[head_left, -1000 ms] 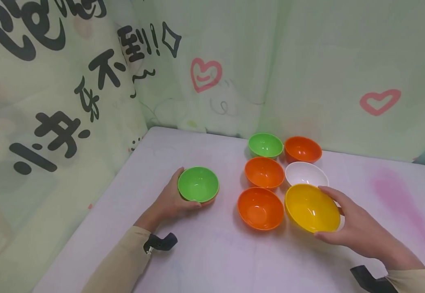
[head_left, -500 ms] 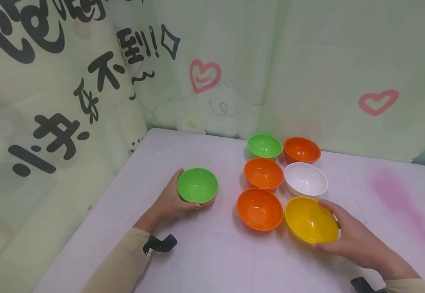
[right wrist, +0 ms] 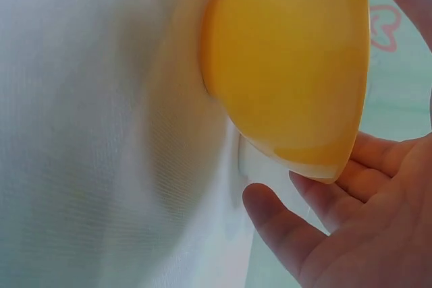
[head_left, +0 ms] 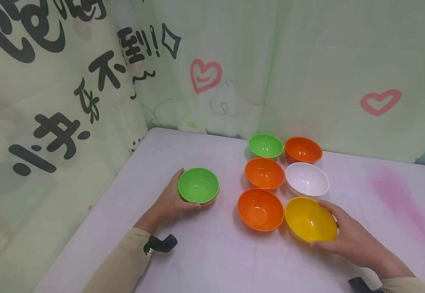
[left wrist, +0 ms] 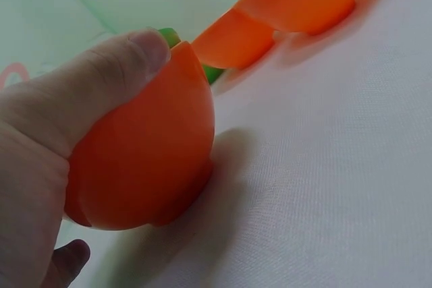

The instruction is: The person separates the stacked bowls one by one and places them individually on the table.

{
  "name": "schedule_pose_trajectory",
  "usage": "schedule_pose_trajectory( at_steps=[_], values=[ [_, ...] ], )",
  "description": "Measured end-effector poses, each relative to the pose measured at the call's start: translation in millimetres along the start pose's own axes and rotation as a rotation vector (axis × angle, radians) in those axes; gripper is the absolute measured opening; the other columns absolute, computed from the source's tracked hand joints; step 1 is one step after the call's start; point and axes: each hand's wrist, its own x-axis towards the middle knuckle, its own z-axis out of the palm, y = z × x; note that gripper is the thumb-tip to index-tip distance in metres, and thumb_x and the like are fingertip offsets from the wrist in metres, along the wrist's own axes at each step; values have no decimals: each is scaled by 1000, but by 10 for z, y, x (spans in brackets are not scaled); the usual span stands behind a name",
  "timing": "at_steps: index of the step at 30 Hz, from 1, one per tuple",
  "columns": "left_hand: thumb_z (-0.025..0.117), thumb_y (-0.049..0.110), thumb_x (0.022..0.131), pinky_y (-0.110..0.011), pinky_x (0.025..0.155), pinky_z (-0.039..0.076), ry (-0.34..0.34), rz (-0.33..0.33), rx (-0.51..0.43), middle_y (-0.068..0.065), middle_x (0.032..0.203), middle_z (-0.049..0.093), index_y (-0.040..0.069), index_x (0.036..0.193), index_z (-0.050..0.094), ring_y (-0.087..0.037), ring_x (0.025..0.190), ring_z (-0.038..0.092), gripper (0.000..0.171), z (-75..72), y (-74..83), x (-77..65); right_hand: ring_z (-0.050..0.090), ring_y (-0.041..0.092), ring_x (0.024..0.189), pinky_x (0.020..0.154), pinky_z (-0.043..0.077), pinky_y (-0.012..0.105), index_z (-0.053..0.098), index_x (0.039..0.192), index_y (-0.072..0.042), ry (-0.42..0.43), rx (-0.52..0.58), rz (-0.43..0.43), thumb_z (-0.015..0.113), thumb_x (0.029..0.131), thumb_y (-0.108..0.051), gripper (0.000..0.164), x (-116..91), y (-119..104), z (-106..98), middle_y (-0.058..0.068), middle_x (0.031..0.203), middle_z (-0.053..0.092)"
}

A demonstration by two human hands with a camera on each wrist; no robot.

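Note:
My left hand [head_left: 176, 197] holds a green bowl [head_left: 198, 185] nested in an orange bowl [left wrist: 152, 139]. In the left wrist view the thumb lies along the orange wall near the rim, and a bit of green rim shows above it. My right hand [head_left: 355, 236] grips a yellow bowl [head_left: 310, 219] by its right side, thumb toward the near side and fingers toward the far side. The right wrist view shows its base at or close to the tabletop; contact cannot be told. A white bowl [head_left: 307, 179] stands just behind it, and an orange bowl [head_left: 260, 209] to its left.
Farther back on the pale table [head_left: 212, 260] are another orange bowl [head_left: 264, 173], a green bowl [head_left: 265, 145] and a red-orange bowl [head_left: 303, 149]. With the white and yellow ones they form two columns. A printed curtain [head_left: 307, 61] hangs behind and along the left.
The yellow bowl has come down toward the near side with my right hand, uncovering the white bowl's front. Over the last half second it barely moves. My left hand stays in place with its bowls.

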Motion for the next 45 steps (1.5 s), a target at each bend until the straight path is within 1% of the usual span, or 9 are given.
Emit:
schedule_pose_trajectory(
  at_steps=[6,13,23,30,33,37,40,42,45],
  values=[
    [94,27,65,-54,114,29,2,-7,3,-23,155,33,1,158,12,-37,141,35,126,-6,8,-11,48,45,117,91,47,66,22,153,2,23,16,2,87,71,-51,117,6,-12,21,32,146,35],
    [94,26,66,-54,115,29,-2,-14,4,-22,155,32,1,158,12,-37,141,34,126,-10,23,-26,45,45,119,93,45,68,22,154,2,39,37,-14,86,73,-51,116,3,-12,40,31,147,34],
    [93,24,66,-54,114,29,-1,-4,-2,-24,154,33,-1,157,12,-38,141,35,124,-9,19,-40,42,48,122,96,42,69,19,154,4,35,49,-16,85,74,-51,118,11,6,66,32,149,31],
    [93,24,66,-54,115,28,-1,-10,-16,-24,155,32,0,157,12,-37,141,34,124,-7,13,-50,43,47,121,94,42,70,19,155,2,64,55,-65,87,73,-48,117,0,18,74,31,150,31],
    [94,25,66,-55,115,28,-2,-17,-11,-23,155,32,1,158,12,-37,141,34,125,-12,3,-46,42,49,121,92,43,71,17,156,0,74,46,-65,87,72,-49,121,-6,-9,64,32,150,31],
    [94,27,66,-54,115,27,-4,-28,-4,-21,156,32,3,158,13,-36,142,33,126,-14,2,-38,40,53,122,91,40,75,16,158,-4,107,16,-74,88,70,-49,123,-6,-96,6,34,151,29],
    [94,29,66,-54,115,27,-13,-27,-13,-20,157,31,5,159,12,-35,143,32,126,-11,16,-30,42,54,121,89,43,73,16,159,-8,137,21,-112,89,71,-46,120,-14,-225,-52,33,151,30],
    [94,30,66,-54,115,27,-18,-22,-22,-19,157,30,5,159,11,-35,143,32,127,-8,27,-25,45,53,118,87,47,69,17,160,-11,155,48,-163,89,72,-43,118,-17,-352,-89,30,150,32],
    [94,31,65,-54,115,26,-16,-20,-27,-18,158,29,5,159,11,-35,143,31,129,-6,23,-23,47,51,120,89,49,66,19,160,-15,172,100,-265,90,72,-38,115,16,-596,-123,25,153,34]
  ],
)
